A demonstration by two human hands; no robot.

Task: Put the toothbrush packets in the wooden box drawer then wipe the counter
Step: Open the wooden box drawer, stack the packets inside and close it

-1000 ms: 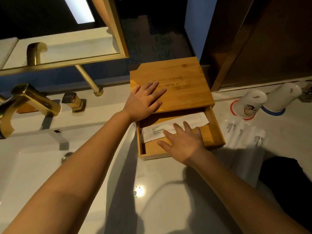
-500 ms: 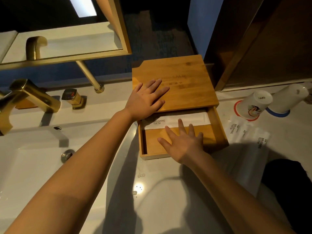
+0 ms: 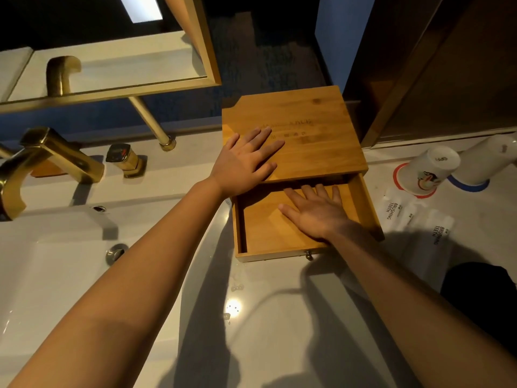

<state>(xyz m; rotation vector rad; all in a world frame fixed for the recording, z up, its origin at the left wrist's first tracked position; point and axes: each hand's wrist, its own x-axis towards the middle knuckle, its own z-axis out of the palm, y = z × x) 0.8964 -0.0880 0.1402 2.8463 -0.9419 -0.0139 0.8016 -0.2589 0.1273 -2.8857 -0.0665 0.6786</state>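
The wooden box (image 3: pixel 313 130) stands at the back of the white counter (image 3: pixel 279 317), its drawer (image 3: pixel 265 233) pulled out toward me. My left hand (image 3: pixel 246 161) lies flat on the box lid, fingers spread. My right hand (image 3: pixel 316 211) rests flat inside the drawer, its fingertips reaching under the lid into the shadowed back. No packet shows in the drawer; its back part is hidden. Several white toothbrush packets (image 3: pixel 414 219) printed "BRUSHING TEETH" lie on the counter just right of the drawer.
Two upturned white cups (image 3: pixel 428 172) (image 3: pixel 486 161) stand at the right behind the packets. A sink basin (image 3: pixel 42 275) with a gold tap (image 3: pixel 50 161) and handle (image 3: pixel 126 161) lies left. A gold-framed mirror (image 3: pixel 112 65) hangs above. A dark object (image 3: pixel 481 292) sits at right.
My right hand has slid forward over the drawer floor, pushing the white packet back under the lid and out of sight. The left hand has stayed on the lid.
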